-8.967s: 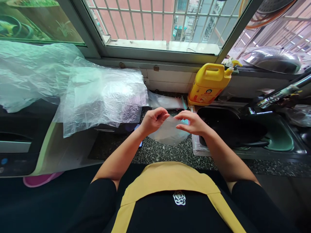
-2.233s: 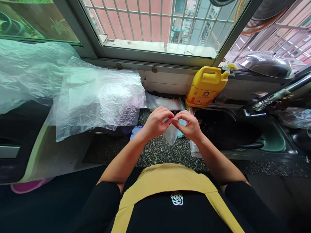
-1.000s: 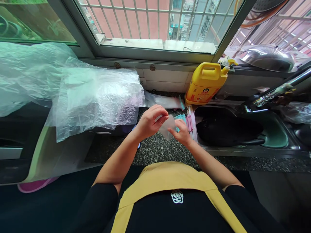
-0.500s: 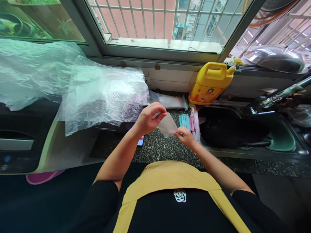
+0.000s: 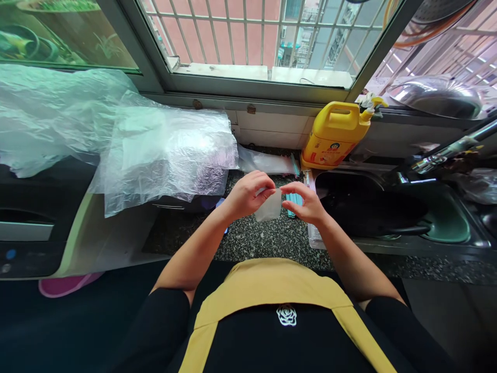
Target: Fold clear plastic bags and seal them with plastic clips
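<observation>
A small translucent plastic bag [image 5: 269,207] hangs above the counter, its top edge pinched between the thumb and fingers of my left hand [image 5: 250,192]. My right hand [image 5: 305,202] is just right of the bag with thumb and index finger apart. Its index fingertip is close to the bag's upper corner; I cannot tell whether they touch. Behind that hand lie several teal bag sealing clips [image 5: 292,199], partly covered by its fingers. A clear plastic packet [image 5: 267,161] with more clips at its right end rests by the wall.
A large yellow detergent jug [image 5: 336,137] stands beside the sink [image 5: 452,223], which contains a black pan [image 5: 373,212]. Large clear plastic bags [image 5: 166,150] drape over the left side. Under my hands is a speckled dark counter [image 5: 264,241]. A chrome faucet [image 5: 430,161] reaches over the sink.
My right hand has let go of the bag's lower right corner and risen to its top, fingers now spread. My left hand has shifted slightly right, still pinching the bag. The pink clips are now hidden.
</observation>
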The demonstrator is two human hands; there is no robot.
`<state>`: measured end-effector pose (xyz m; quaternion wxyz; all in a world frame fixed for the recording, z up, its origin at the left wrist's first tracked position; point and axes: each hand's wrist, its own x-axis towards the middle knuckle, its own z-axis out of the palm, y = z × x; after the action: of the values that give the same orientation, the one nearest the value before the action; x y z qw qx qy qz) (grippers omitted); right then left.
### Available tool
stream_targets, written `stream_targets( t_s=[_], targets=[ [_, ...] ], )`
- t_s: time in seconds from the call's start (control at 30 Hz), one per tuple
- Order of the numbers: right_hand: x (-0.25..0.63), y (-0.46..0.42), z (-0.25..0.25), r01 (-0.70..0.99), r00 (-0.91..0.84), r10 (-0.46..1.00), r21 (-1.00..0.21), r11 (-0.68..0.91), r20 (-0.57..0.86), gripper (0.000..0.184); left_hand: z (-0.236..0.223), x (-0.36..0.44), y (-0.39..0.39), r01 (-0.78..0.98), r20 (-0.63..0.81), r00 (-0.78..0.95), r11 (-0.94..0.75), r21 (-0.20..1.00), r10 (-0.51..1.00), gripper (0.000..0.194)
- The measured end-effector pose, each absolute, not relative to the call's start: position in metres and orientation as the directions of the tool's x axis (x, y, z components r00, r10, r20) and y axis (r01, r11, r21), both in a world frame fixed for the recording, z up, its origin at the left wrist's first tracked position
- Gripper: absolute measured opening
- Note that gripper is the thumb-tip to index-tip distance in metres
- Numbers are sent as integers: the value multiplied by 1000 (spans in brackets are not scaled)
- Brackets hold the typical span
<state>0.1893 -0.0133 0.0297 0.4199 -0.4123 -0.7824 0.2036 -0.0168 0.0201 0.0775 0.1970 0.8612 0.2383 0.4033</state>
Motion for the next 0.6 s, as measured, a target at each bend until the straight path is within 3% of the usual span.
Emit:
stream_targets(
  t_s=[0.13,0.23,0.33,0.47,0.6],
  targets=[
    [168,-15,57,459,-280,804,-663,592,524,20,78,-9,17,236,580,589,-806,542,563,18],
    [163,-19,60,450,-208,821,-693,563,531,22,75,-14,16,213,568,521,-742,636,637,23],
    [168,-20,58,439,-165,824,-708,553,541,19,68,-22,15,174,524,461,-652,738,716,42],
    [175,-21,55,454,-141,835,-715,531,531,19,60,-24,14,154,444,415,-542,826,794,31],
    [178,-19,60,438,-181,855,-738,512,486,16,62,-18,12,133,438,405,-525,841,803,28]
  ],
)
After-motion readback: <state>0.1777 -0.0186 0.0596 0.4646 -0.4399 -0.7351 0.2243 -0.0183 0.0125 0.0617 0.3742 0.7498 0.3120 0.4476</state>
